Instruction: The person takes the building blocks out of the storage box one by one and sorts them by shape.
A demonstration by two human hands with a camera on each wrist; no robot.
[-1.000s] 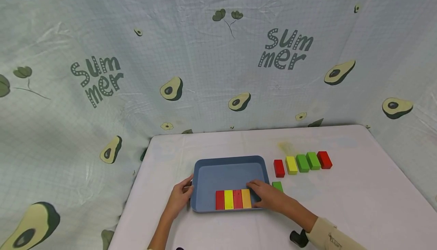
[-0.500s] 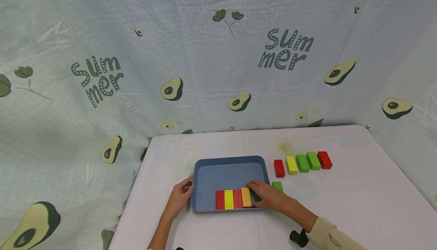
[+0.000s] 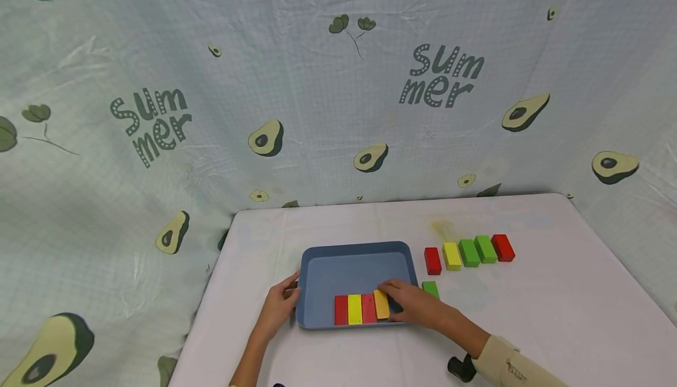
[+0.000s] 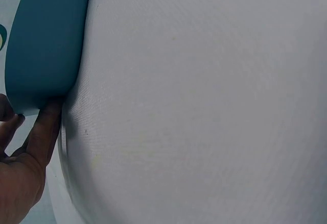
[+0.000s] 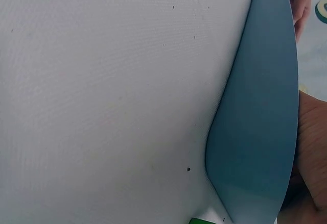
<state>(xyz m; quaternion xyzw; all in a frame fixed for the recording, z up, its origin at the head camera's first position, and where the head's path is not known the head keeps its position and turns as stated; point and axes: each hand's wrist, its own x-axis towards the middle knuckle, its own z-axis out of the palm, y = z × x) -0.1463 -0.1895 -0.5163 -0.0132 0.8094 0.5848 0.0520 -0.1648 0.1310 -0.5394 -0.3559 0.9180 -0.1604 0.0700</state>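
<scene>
A blue-grey tray [image 3: 344, 269] lies on the table with a row of blocks along its near side: a red block [image 3: 341, 309], a yellow block [image 3: 355, 309] and another red block [image 3: 368, 309]. At the row's right end, my right hand [image 3: 415, 303] pinches an orange block [image 3: 381, 303], which sits a little higher than its neighbours with a shadow below it. My left hand [image 3: 277, 305] touches the tray's left side from outside. In the left wrist view its fingers [image 4: 43, 132] rest against the tray wall [image 4: 48, 40]. The right wrist view hides the right fingertips behind the tray wall [image 5: 255, 106].
Right of the tray stand a red block [image 3: 432, 261], a yellow block [image 3: 452, 256], two green blocks [image 3: 468, 253] and a red block [image 3: 502, 248]. Another green block [image 3: 431, 289] is close to the right forearm. A black cylindrical object [image 3: 462, 369] shows by the right sleeve [image 3: 513, 363].
My right hand has shifted slightly left, and the orange block has risen slightly from its level in the row. The left hand and tray have stayed put.
</scene>
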